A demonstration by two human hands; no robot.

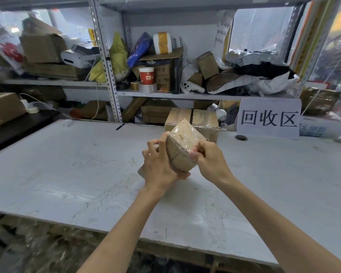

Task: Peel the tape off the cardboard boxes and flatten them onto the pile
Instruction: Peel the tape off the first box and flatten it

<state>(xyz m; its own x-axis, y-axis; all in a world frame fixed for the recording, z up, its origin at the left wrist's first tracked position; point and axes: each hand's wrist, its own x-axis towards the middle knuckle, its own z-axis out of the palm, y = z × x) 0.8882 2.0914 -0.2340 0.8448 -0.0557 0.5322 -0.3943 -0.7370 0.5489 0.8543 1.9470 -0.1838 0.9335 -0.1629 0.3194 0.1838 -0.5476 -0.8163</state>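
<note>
Cardboard box [182,148], small and wrapped in clear tape [185,135], sits tilted between my hands above the bench [67,174]. I judge the tape could tear into slivers or strip the cardboard's skin if I yank. My left hand [158,164] cups the box from below and beside; my right hand [209,156] pinches at the tape edge, forearms converging.

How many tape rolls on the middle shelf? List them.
3: a small yellow roll, a clear roll beside it under the red cup, and a dark roll left of them. Clutter may hide more.
</note>
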